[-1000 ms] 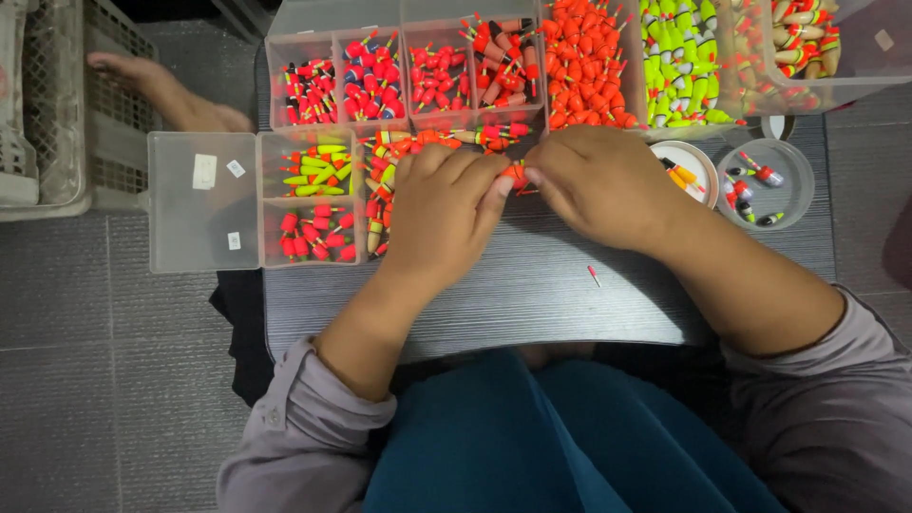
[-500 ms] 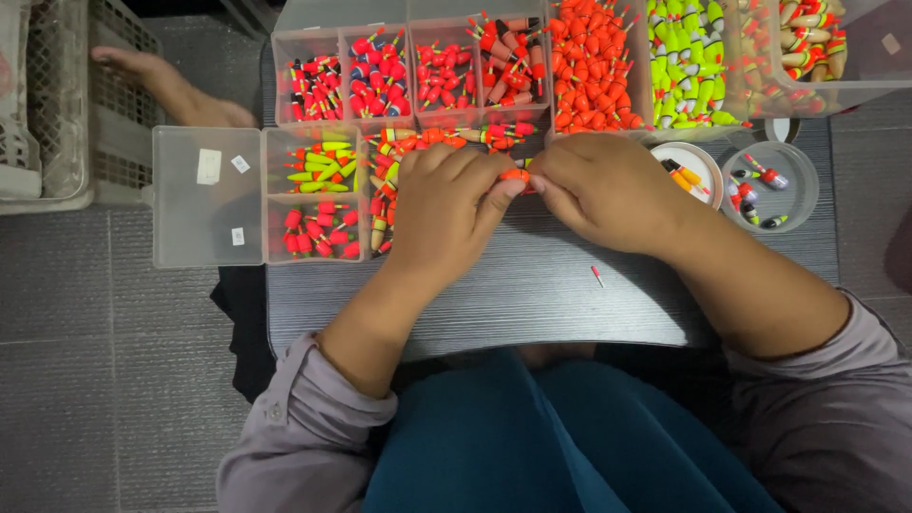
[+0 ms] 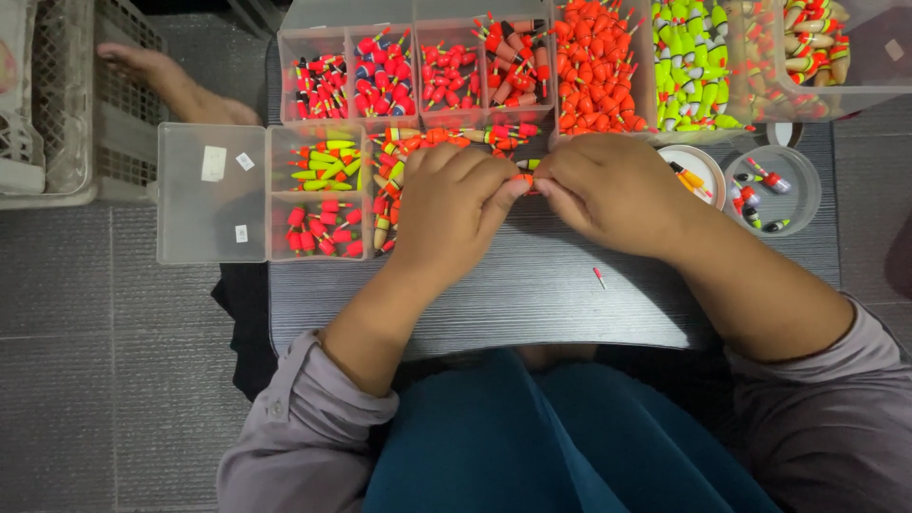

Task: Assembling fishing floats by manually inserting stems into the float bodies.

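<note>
A small orange float [image 3: 524, 179], mostly hidden by fingertips, sits between both hands above the grey table [image 3: 532, 294]. The left hand [image 3: 451, 204] and the right hand [image 3: 617, 190] each pinch it in a narrow grip, meeting at the middle. Behind them stands a clear compartment box [image 3: 214, 195] of red, yellow and orange floats; a round dish [image 3: 793, 185] lies right, and a loose red piece [image 3: 599, 277] lies near.

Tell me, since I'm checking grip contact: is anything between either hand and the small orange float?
Nothing visible. The left hand and right hand both pinch the small orange float directly with their fingertips, above the dark table.
</note>
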